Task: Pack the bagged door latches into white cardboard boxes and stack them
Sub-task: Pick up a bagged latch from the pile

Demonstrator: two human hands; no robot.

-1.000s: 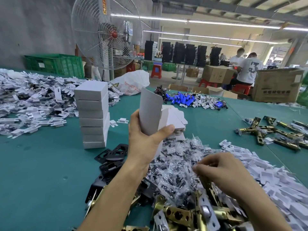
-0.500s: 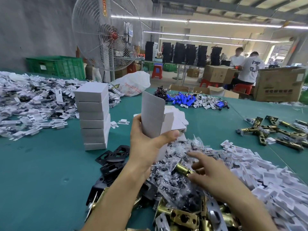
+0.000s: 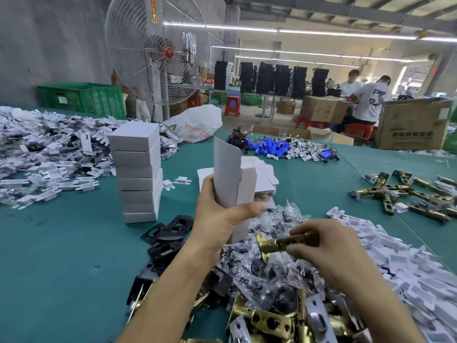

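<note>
Where the bench meets the bottom edge of the frame, loose brass latches lie heaped among clear bags. Just above them, right of centre, the right hand holds one latch clear of the heap. Its fingers are pinched on the barrel and the faceplate end points left. Whether a bag is round it I cannot tell. At centre the left hand grips an upright box, thumb across the front and the other fingers curled behind, with the top flap standing up. Latch and box are near but apart.

The step in hand looks to be loading the latch. To do it well, I would line the latch up lengthwise with the box's mouth and keep the left grip low and light so the thin walls do not bow shut. The flap should stay held back, and the latch should slide in until it sits wholly below the rim. The faceplate corners could crease or tear the card, so ease it in rather than jab.

Behind the held box lie flat blanks. Further up, left of centre, the stack of closed boxes stands tall and slightly uneven. The packed box should be set squarely and gently on top.
</note>
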